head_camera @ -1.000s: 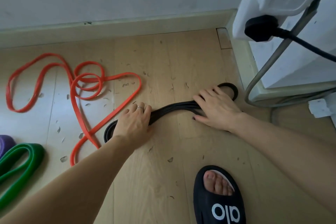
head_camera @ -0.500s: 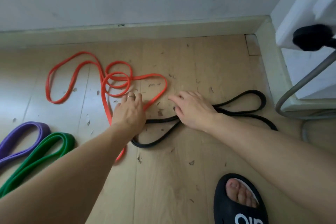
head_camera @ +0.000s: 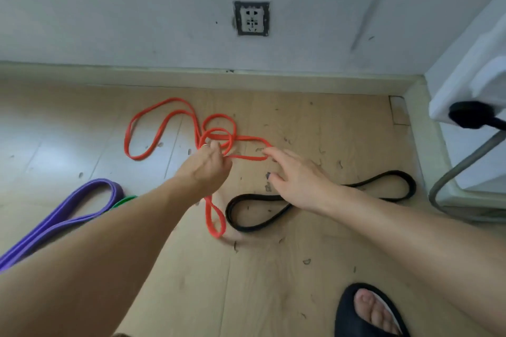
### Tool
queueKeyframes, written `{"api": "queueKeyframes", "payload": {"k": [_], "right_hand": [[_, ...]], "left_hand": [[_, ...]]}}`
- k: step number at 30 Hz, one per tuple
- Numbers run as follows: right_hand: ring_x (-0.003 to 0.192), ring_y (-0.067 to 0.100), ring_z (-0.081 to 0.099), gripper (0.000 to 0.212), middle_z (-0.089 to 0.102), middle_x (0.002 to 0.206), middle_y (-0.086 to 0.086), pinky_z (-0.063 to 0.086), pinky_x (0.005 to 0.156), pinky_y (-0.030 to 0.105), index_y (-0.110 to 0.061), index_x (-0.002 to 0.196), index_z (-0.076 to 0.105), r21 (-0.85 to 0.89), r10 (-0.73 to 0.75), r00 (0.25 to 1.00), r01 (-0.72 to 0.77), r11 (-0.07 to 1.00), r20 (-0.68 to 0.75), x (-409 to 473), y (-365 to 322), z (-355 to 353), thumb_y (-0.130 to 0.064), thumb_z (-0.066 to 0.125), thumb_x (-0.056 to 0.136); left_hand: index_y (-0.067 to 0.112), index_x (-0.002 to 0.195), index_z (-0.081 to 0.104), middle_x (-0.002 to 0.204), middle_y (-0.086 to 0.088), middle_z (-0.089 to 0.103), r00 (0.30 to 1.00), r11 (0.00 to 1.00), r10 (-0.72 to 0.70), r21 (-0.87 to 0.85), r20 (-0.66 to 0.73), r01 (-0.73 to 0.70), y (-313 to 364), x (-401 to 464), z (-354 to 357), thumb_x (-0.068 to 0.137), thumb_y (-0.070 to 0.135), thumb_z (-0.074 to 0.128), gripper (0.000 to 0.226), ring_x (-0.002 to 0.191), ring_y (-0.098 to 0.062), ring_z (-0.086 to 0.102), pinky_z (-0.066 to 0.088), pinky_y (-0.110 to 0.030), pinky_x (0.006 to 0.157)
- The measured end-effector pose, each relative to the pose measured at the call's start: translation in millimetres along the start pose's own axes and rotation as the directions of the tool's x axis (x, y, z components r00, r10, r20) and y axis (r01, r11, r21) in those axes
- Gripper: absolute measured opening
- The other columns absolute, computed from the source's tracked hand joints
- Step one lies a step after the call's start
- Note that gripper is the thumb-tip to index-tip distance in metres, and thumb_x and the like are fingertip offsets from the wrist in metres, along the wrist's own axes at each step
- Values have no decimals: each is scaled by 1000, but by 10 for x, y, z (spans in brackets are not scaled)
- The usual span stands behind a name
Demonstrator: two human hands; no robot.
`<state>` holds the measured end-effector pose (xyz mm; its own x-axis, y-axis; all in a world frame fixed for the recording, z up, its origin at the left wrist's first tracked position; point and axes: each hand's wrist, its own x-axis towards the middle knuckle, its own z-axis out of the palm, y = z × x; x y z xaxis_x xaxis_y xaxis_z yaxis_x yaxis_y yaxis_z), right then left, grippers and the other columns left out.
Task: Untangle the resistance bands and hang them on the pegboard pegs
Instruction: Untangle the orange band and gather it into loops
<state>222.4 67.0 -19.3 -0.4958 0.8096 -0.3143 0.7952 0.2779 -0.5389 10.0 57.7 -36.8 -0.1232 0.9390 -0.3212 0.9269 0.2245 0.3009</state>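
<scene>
I see the wooden floor (head_camera: 273, 268) with four bands lying on it. The purple band (head_camera: 63, 213) and green band (head_camera: 124, 200) wait at my left, the black band (head_camera: 328, 200) at my right. I think the red band (head_camera: 164, 123) is my job now. My left hand (head_camera: 208, 167) pinches its knot. My right hand (head_camera: 295, 175) is open, fingers touching a red loop. Next I should pull that loop free.

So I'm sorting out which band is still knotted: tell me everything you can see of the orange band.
The orange band is a thin, flat, rubbery-looking loop lying on the wood floor near the baseboard, coiled over itself in several crossing loops. The left hand pinches it at the crossing; the right hand reaches its right loop with straight fingers. One end loop lies beside the black band.
</scene>
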Motion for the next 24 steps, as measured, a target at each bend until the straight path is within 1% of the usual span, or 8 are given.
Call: {"api": "queueKeyframes", "payload": {"k": [3,6,8,11,15,17,19,24], "right_hand": [[138,25,46,66,46,152,-2,42,110,38,-35,155,34,-53,-83,997,83,995,1,-190,-387,-377,-21,57,94],[147,22,37,78,36,160,-2,35,119,39,-34,159,26,-86,-131,991,129,988,-18,-445,-872,-806,-16,60,91],[151,19,30,82,30,164,-1,26,121,31,-29,161,24,-89,-167,984,161,983,-68,-652,-1228,-1083,-12,61,91],[147,20,38,81,41,160,1,31,119,29,-24,159,32,-87,-226,967,217,972,-113,-1004,-1706,-1415,-9,62,85],[118,22,62,45,69,122,0,50,100,40,-22,123,63,-6,-252,962,253,967,-104,-1355,-2080,-1613,-19,64,78],[100,24,69,18,73,98,2,55,89,40,-18,99,68,65,-266,957,274,959,-115,-1517,-2210,-1655,-14,68,82],[90,22,73,5,76,89,6,59,87,42,-17,89,69,140,-282,952,298,944,-120,-1695,-2320,-1681,-12,68,87],[88,24,77,13,76,89,10,63,84,40,-16,85,68,237,-269,954,293,926,-132,-2103,-2502,-1713,-4,68,89]], "left_hand": [[13,84,43,81,-9,56,994,994,42,-97,-100,-52,73,-244,-577,99,19,37,18,74,-29,51,26,-39,60],[10,81,49,82,-11,66,974,974,86,-186,-212,-127,202,-625,-1118,95,15,38,18,82,-33,61,35,-39,64],[13,79,54,76,-5,68,961,942,119,-278,-251,-189,309,-929,-1444,92,15,39,20,74,-26,65,47,-40,67],[19,70,51,66,-1,62,927,877,192,-367,-323,-310,506,-1465,-1882,83,25,39,18,59,-18,56,46,-38,63],[19,71,51,54,7,43,838,827,292,-319,-462,-464,682,-2105,-2243,77,26,42,13,53,-9,35,30,-29,53],[19,70,49,51,9,40,807,804,338,-298,-484,-515,718,-2398,-2330,75,24,44,8,52,-9,34,26,-24,50],[21,70,47,52,10,43,801,801,365,-279,-475,-531,686,-2612,-2356,73,25,48,5,53,-8,36,28,-22,50],[18,89,54,77,-5,65,825,807,368,-293,-429,-512,547,-2931,-2328,73,27,63,20,72,-28,60,54,-50,69]]}}
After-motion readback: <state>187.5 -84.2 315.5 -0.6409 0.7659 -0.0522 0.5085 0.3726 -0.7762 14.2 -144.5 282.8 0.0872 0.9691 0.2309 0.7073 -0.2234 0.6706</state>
